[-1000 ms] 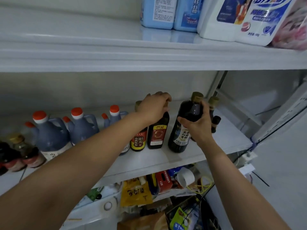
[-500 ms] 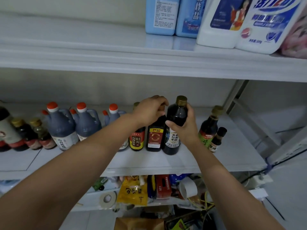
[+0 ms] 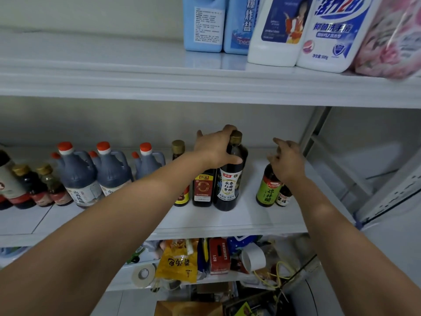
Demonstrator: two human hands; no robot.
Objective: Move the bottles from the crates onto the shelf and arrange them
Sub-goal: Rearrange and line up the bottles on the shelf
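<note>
Left hand (image 3: 216,148) grips the dark vinegar bottle (image 3: 229,179) by its neck, steadying it in line; right hand (image 3: 287,160) hovers open over the green-labelled bottle (image 3: 267,190).

1. The right hand (image 3: 287,162) has let go of the dark vinegar bottle (image 3: 230,176) and now hovers, fingers loose, over the green-labelled bottle (image 3: 267,190) nearer the shelf's (image 3: 250,221) right edge.
2. The left hand (image 3: 215,148) now grips that vinegar bottle's neck (earlier it rested on the neighbouring red-labelled bottle (image 3: 203,188)).
</note>
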